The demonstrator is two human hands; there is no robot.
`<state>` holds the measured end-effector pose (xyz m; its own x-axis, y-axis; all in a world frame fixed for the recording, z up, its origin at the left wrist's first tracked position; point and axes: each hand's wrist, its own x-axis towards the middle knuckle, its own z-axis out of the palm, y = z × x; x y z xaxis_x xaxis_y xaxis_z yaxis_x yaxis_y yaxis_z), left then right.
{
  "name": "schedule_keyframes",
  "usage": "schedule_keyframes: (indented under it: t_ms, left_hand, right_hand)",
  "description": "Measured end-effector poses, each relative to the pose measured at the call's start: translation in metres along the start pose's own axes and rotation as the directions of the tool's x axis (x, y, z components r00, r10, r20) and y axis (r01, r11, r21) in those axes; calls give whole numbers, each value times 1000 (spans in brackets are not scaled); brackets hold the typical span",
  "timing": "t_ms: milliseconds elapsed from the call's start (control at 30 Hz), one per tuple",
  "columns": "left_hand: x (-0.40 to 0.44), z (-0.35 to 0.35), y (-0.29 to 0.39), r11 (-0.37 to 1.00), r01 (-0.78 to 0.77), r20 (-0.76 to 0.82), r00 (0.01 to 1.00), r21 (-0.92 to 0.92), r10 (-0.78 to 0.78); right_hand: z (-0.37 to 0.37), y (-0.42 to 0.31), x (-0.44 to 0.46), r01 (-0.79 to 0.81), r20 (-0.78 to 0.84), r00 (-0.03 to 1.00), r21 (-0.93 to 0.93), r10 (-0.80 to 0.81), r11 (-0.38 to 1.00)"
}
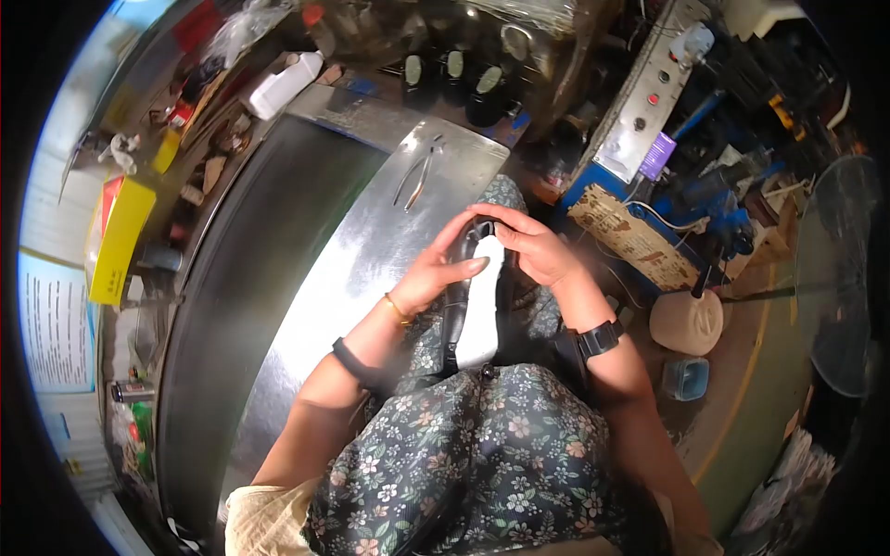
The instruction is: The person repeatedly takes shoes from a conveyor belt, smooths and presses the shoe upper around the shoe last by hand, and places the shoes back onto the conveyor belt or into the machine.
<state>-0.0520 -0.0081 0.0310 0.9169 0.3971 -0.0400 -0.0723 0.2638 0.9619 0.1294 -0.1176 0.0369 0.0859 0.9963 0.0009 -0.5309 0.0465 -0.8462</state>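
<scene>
The shoe point(479, 310) is mid-frame, between the left hand point(434, 271) and the right hand point(540, 252); the worktop point(357, 243) stretches to their left, a hand tool point(424, 178) on its upper part; left of the worktop runs the belt point(264, 232), a bottle point(286, 85) near its upper end; the control panel point(652, 107) is at upper right; below it, right of the right hand, sits a jug point(684, 322), a tub point(685, 379) just under it in the frame.
</scene>
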Motion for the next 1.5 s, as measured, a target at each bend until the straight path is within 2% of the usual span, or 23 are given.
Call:
schedule_keyframes:
  t_ms: [167, 200, 267, 300, 333, 433, 467, 500, 567, 600, 667, 833, 900, 967, 1033, 1133, 1167, 1233, 1267, 1300, 1367, 1433, 1500]
  left_hand:
    - [15, 7, 1, 999, 45, -104, 994, 16, -43]
    - [17, 6, 6, 997, 66, -83, 994, -35, -69]
    - [13, 7, 17, 997, 62, -20, 998, -39, -63]
    - [14, 5, 20, 997, 61, 14, 998, -38, -61]
    - [14, 1, 14, 999, 48, 29, 998, 12, -49]
    - [20, 0, -2, 985, -9, 8, 1000, 172, 7]
    - [18, 2, 1, 993, 59, -19, 998, 103, -57]
    - [18, 3, 7, 993, 115, -39, 993, 34, -113]
    - [19, -5, -2, 995, 76, -33, 997, 70, -73]
    - [17, -7, -3, 992, 87, -34, 996, 87, -84]
    - [14, -8, -3, 986, 85, -45, 996, 145, -79]
    - [5, -13, 6, 983, 165, -16, 986, -84, -167]
    - [-6, -24, 12, 954, 162, 59, 987, -252, -152]
    - [-17, -67, 10, 664, 226, 140, 973, -712, -181]
    - [-34, -74, 80, 742, 397, 71, 900, -539, -430]
    - [-60, -109, 106, 744, 656, 26, 752, -128, -659]
    - [-74, -109, 108, 723, 676, -128, 712, -141, -690]
    - [-96, -102, 112, 737, 631, -309, 670, -242, -675]
    - [-106, -107, 118, 780, 597, -328, 710, -190, -623]
    - [-108, -107, 130, 824, 542, -342, 752, -165, -563]
    - [-108, -122, 146, 902, 401, -375, 821, -160, -432]
    - [-89, -132, 177, 957, 287, -501, 824, -34, -265]
    - [-58, -159, 201, 973, 196, -536, 838, 120, -102]
  right_hand:
    - [11, 17, 18, 115, -208, 939, -562, -274, 819]
    - [8, 17, 20, 70, -223, 949, -540, -223, 839]
    - [-1, 6, 15, 11, -148, 989, -64, -20, 998]
    - [-8, 1, 12, -45, -72, 996, 183, 59, 982]
    - [-12, 0, 5, 16, -2, 1000, 53, -16, 998]
    - [7, 18, 2, 88, -230, 947, -486, -225, 870]
    - [18, 18, 2, 33, -303, 916, -595, -262, 803]
    - [17, 21, 5, 44, -292, 918, -595, -267, 802]
    - [8, 11, 5, 52, -195, 976, -222, -97, 974]
    - [2, 2, 1, 74, -64, 994, -182, -87, 981]
    - [9, 9, 2, 93, -117, 984, -300, -133, 949]
    - [22, 18, 6, 65, -199, 965, -457, -173, 887]
    - [37, 14, 4, 106, -130, 965, -596, -226, 796]
    - [71, 11, -1, 278, 78, 939, -746, -336, 605]
    - [102, 12, 1, 452, 353, 892, -724, -284, 521]
    - [122, 7, 10, 501, 583, 807, -591, -95, 632]
    - [115, 11, 21, 482, 609, 790, -539, -76, 691]
    - [90, 21, 38, 285, 371, 925, -529, -84, 799]
    - [74, 15, 43, 2, 151, 983, -568, 102, 823]
    - [49, 32, 52, 114, 75, 993, -601, -85, 791]
    - [8, 50, 63, 97, -103, 973, -630, -207, 771]
    - [-19, 80, 69, -4, -324, 930, -478, -173, 878]
    - [-23, 87, 69, -49, -247, 939, -787, -241, 614]
